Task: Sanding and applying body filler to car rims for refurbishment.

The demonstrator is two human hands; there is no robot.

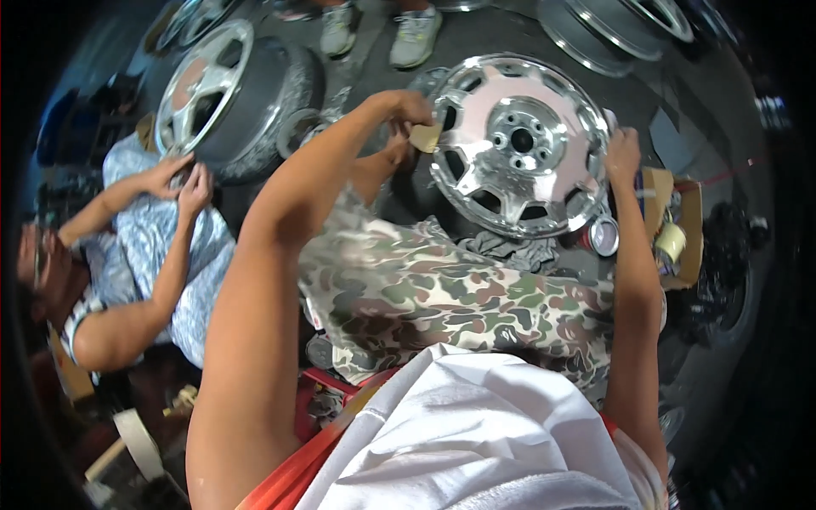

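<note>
A shiny silver alloy wheel rim [518, 144] leans in front of me above my camouflage-patterned lap [442, 297]. My left hand [408, 110] is at the rim's left edge, pinching a small tan piece of sandpaper [425, 136] against the metal. Resting on the rim's right edge, my right hand [622, 151] steadies the wheel with curled fingers. A grey rag [501, 248] lies under the rim's lower edge.
To my left a person in a patterned shirt [144, 246] works with both hands on another rim [212, 93]. A cardboard box [671, 229] with cans and tape sits at the right. More rims [612, 25] lie at the back, near someone's sneakers [382, 34].
</note>
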